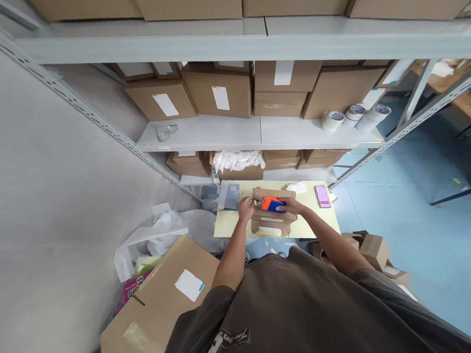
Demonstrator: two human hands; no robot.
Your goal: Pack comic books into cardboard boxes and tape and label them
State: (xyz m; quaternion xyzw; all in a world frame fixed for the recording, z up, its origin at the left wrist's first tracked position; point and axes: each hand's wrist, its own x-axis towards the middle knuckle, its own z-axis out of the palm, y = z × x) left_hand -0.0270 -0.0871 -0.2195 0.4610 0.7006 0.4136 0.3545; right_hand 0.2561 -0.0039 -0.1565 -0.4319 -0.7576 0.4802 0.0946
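My right hand (293, 206) is closed around an orange-and-blue object (273, 204), held above a small cardboard box (271, 223). The object's orange end points left; its exact kind is too small to make out. At the box's left edge, my left hand (246, 209) has its fingers drawn together, close to the orange end. What lies between those fingers is unclear. The box has flaps folded outward and pale labels on its near side. Beneath it is a pale yellow tabletop (227, 228).
A grey-blue folder (232, 196) lies left on the table, a purple-screened phone (323, 196) right. Behind stands a shelf rack (216, 132) with cartons and white tape rolls (332, 120). A large carton (164, 310) is at left; smaller boxes (373, 250) lie on the floor at right.
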